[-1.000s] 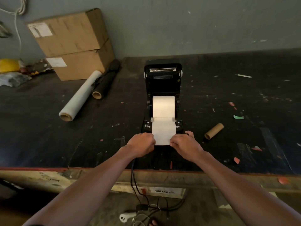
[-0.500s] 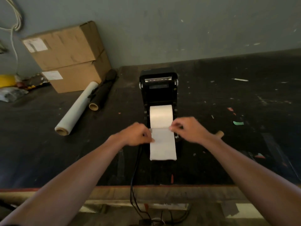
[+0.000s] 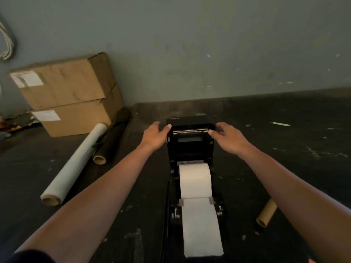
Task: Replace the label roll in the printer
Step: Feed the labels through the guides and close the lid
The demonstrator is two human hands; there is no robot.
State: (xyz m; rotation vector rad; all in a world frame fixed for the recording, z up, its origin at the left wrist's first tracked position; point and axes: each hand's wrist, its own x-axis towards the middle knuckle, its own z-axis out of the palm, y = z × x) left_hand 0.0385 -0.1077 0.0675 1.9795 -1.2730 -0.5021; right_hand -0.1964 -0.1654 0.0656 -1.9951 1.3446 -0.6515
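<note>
The black label printer (image 3: 190,149) stands open on the dark table, its lid (image 3: 190,120) raised upright at the back. A white label roll (image 3: 195,179) sits in the bay, and its paper strip (image 3: 201,228) runs forward between the guides and out over the front. My left hand (image 3: 153,137) holds the lid's upper left corner, thumb on its front face. My right hand (image 3: 229,139) holds the upper right corner the same way. An empty brown cardboard core (image 3: 266,212) lies on the table to the right of the printer.
Two stacked cardboard boxes (image 3: 64,88) stand at the back left against the wall. A long white roll (image 3: 76,164) and a black roll (image 3: 112,141) lie left of the printer. Small scraps dot the dark table (image 3: 284,158) on the right.
Both hands let go of the paper strip at the printer's front and reached back to the raised lid. The view has moved closer and lower over the printer.
</note>
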